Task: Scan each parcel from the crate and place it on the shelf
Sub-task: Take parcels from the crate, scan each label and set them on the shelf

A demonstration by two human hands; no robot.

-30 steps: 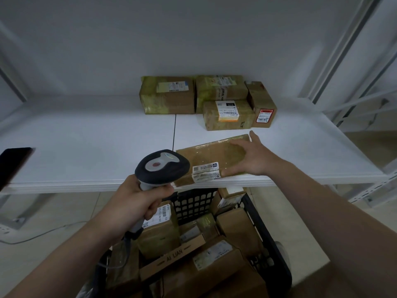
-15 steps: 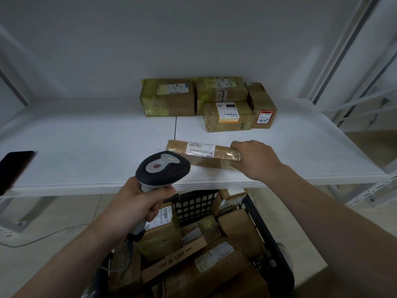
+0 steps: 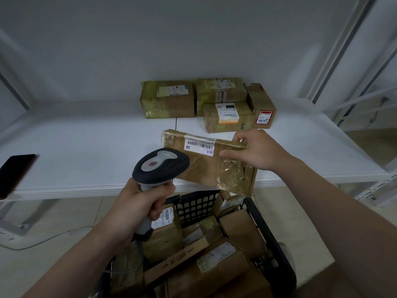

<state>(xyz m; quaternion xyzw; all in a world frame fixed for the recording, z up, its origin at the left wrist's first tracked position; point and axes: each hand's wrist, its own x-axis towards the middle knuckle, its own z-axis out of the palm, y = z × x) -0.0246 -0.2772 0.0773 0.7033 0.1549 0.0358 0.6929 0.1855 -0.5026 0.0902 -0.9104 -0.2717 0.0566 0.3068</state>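
My right hand [image 3: 257,150] grips the right end of a flat brown taped parcel [image 3: 211,166], tilted up at the front edge of the white shelf [image 3: 86,151] with its barcode label facing me. My left hand [image 3: 141,203] holds a black and grey barcode scanner [image 3: 161,166] just left of the parcel, its head overlapping the parcel's lower left corner. Below both hands stands a black crate [image 3: 270,239] full of several brown parcels [image 3: 214,261].
Several scanned parcels [image 3: 206,102] are grouped at the back of the shelf against the wall. A dark phone [image 3: 15,173] lies at the shelf's left front edge. White rack uprights [image 3: 348,52] stand to the right. A cable [image 3: 43,241] runs over the floor tiles.
My right hand has turned the flat parcel from lying on the shelf, through standing on its edge, to tilted toward me with the barcode label showing. The scanner has stayed about where it was.
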